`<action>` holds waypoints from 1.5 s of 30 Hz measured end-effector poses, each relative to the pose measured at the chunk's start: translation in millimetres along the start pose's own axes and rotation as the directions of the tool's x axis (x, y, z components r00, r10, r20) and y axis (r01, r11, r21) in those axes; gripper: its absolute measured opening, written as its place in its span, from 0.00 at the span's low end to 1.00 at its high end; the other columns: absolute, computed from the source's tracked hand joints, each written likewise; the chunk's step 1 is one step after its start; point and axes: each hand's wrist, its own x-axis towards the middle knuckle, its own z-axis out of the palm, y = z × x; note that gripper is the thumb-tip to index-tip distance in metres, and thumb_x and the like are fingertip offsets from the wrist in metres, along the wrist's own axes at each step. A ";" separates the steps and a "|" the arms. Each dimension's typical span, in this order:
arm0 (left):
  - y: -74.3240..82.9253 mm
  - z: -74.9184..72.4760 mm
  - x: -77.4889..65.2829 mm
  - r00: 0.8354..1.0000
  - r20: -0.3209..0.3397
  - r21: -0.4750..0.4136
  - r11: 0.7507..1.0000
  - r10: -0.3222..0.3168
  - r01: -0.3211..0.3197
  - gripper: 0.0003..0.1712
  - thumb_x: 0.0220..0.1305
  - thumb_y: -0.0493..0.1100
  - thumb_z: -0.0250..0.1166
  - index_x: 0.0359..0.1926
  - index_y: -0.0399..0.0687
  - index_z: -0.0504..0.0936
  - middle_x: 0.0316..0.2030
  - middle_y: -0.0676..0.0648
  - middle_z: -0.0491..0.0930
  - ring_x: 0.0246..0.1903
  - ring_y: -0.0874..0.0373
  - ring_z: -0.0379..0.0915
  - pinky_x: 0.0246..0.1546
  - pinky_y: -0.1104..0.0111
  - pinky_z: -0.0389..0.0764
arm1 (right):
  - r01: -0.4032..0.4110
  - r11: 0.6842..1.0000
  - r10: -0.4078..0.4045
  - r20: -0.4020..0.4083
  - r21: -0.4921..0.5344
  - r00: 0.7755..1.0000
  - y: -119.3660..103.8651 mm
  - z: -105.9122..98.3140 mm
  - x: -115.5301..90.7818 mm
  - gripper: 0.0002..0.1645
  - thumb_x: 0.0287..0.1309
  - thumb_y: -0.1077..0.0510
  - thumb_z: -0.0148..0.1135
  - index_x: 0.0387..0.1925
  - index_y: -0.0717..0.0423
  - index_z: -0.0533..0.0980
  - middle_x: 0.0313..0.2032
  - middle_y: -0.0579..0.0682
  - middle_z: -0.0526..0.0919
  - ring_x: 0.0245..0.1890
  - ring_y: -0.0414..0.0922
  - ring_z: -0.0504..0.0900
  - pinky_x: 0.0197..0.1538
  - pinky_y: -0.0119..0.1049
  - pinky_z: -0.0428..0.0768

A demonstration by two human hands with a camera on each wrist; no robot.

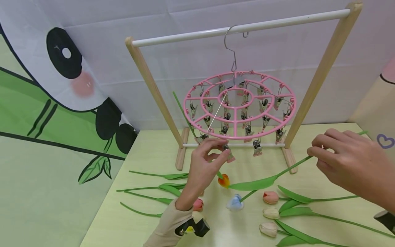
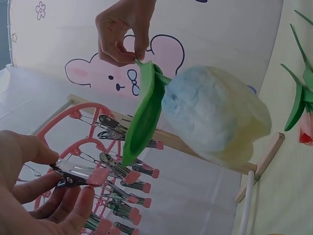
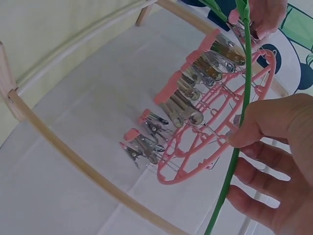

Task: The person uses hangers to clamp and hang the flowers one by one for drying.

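My left hand pinches a metal clip with pink tips, which hangs from the front rim of a round pink hanger. Between thumb and fingers of my right hand is the green stem of a pale blue tulip. Its head points down and towards the left, below the pinched clip, and its long leaf reaches close to the left hand. An orange tulip shows just beyond the left wrist. Another green stem slants up past the hanger's left rim, partly hidden lower down.
A wooden stand with a white bar carries the hanger by its hook. Several other clips dangle from its rings. Pink and white tulips lie at the right of the table, and more stems lie at the left.
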 end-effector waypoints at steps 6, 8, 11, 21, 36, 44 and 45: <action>0.4 -0.6 -0.6 1.000 0.002 0.012 1.000 -0.001 0.001 0.14 0.60 0.34 0.65 0.48 0.36 0.80 0.47 0.43 0.76 0.44 0.51 0.75 0.44 0.65 0.82 | 0.017 1.000 -0.017 0.014 0.004 1.000 -3.3 0.0 6.5 0.29 0.65 0.56 0.28 0.20 0.57 0.75 0.25 0.50 0.75 0.24 0.48 0.71 0.23 0.43 0.72; 0.5 -0.8 -0.7 1.000 0.003 0.012 1.000 0.000 0.000 0.14 0.60 0.34 0.64 0.48 0.36 0.80 0.47 0.43 0.76 0.44 0.51 0.75 0.44 0.65 0.82 | 0.019 1.000 -0.019 0.011 0.009 1.000 -4.4 0.1 7.8 0.30 0.65 0.56 0.27 0.20 0.57 0.75 0.25 0.50 0.75 0.24 0.48 0.71 0.24 0.43 0.71; 0.4 -0.8 -0.8 1.000 0.005 0.006 1.000 0.001 -0.001 0.15 0.60 0.34 0.64 0.48 0.36 0.80 0.47 0.43 0.76 0.43 0.51 0.75 0.44 0.64 0.82 | 0.021 1.000 -0.021 0.008 0.019 1.000 -5.9 0.2 9.4 0.30 0.65 0.56 0.27 0.20 0.57 0.75 0.25 0.50 0.75 0.25 0.49 0.71 0.25 0.43 0.71; 0.7 -0.3 -0.5 1.000 0.006 -0.021 1.000 0.000 0.000 0.15 0.60 0.33 0.64 0.49 0.36 0.80 0.47 0.44 0.76 0.42 0.52 0.75 0.43 0.63 0.82 | 0.052 0.999 -0.052 0.010 0.014 0.999 -14.4 -2.3 18.6 0.26 0.63 0.60 0.31 0.20 0.57 0.76 0.24 0.50 0.75 0.27 0.50 0.72 0.27 0.44 0.69; 2.2 0.6 0.3 1.000 -0.015 -0.026 1.000 -0.001 0.000 0.15 0.59 0.33 0.65 0.49 0.37 0.80 0.47 0.44 0.76 0.41 0.50 0.76 0.42 0.65 0.82 | 0.089 0.995 -0.087 -0.055 0.047 0.995 -25.1 -2.5 36.0 0.25 0.63 0.64 0.34 0.17 0.59 0.74 0.23 0.52 0.74 0.26 0.53 0.73 0.27 0.46 0.68; 3.6 1.2 -0.8 1.000 -0.011 -0.019 1.000 0.023 -0.023 0.16 0.60 0.33 0.64 0.50 0.36 0.79 0.48 0.44 0.75 0.43 0.52 0.76 0.43 0.64 0.82 | 0.102 0.994 -0.099 -0.056 0.049 0.993 -26.2 2.2 41.1 0.25 0.65 0.62 0.36 0.20 0.61 0.76 0.24 0.54 0.75 0.27 0.55 0.74 0.30 0.50 0.72; 3.6 1.1 -1.0 1.000 -0.011 -0.015 1.000 0.025 -0.025 0.16 0.60 0.33 0.64 0.50 0.36 0.79 0.48 0.44 0.75 0.44 0.53 0.76 0.44 0.64 0.82 | 0.102 0.994 -0.100 -0.047 0.047 0.994 -26.3 2.5 41.1 0.25 0.66 0.62 0.36 0.20 0.61 0.77 0.24 0.54 0.76 0.28 0.55 0.74 0.30 0.49 0.72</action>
